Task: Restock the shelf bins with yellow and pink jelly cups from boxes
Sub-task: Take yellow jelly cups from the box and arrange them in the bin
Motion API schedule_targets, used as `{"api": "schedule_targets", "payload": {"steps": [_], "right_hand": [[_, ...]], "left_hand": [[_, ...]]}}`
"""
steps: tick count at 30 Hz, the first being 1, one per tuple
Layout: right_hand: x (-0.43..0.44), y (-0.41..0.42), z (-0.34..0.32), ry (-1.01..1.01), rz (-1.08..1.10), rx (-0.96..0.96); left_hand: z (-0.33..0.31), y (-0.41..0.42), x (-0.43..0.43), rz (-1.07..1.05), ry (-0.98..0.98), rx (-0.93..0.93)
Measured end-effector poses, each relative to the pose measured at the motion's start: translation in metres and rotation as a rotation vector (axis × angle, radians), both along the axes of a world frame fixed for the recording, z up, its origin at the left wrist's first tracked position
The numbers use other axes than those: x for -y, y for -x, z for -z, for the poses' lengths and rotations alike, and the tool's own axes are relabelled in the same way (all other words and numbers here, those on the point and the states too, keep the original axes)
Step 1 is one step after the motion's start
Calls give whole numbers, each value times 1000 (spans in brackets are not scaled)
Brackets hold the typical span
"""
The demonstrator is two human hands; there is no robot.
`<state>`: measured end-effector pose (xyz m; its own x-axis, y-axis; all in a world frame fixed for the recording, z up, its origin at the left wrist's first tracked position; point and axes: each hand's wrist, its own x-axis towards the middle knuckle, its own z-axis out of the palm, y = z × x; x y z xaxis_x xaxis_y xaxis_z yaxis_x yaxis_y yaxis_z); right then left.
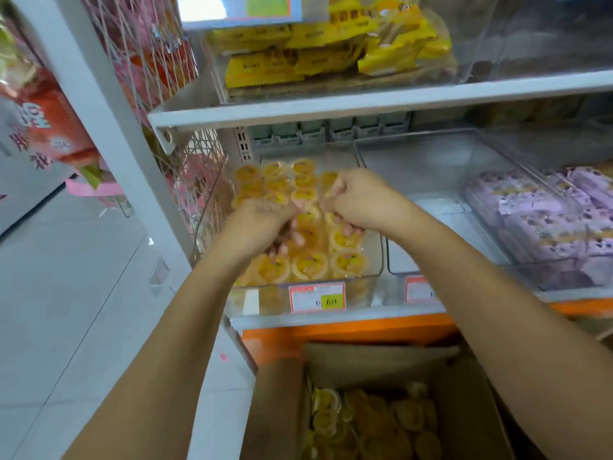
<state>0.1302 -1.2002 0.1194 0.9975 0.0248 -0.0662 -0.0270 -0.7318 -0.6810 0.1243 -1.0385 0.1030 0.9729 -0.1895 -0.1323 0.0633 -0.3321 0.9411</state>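
A shop's snack aisle: a white shelf [365, 106] holds clear bins [377, 257] of jelly cups [310, 267] and purple packets [547, 224], price labels [316, 297] on the bin fronts, yellow packets [331, 51] stacked above, an open cardboard box [381, 363] of stock below.

Overhead: upper shelf [365, 106] close above.
Cup bin [368, 295]: jelly cups [310, 267] fill it near the rim.
Next bin right [431, 180]: open room inside.
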Motion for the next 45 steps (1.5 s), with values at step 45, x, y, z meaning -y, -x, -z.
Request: {"api": "schedule_targets", "payload": {"steps": [45], "right_hand": [[116,148,252,-396,190,-736]], "left_hand": [[311,127,79,110,-466,-303]]}}
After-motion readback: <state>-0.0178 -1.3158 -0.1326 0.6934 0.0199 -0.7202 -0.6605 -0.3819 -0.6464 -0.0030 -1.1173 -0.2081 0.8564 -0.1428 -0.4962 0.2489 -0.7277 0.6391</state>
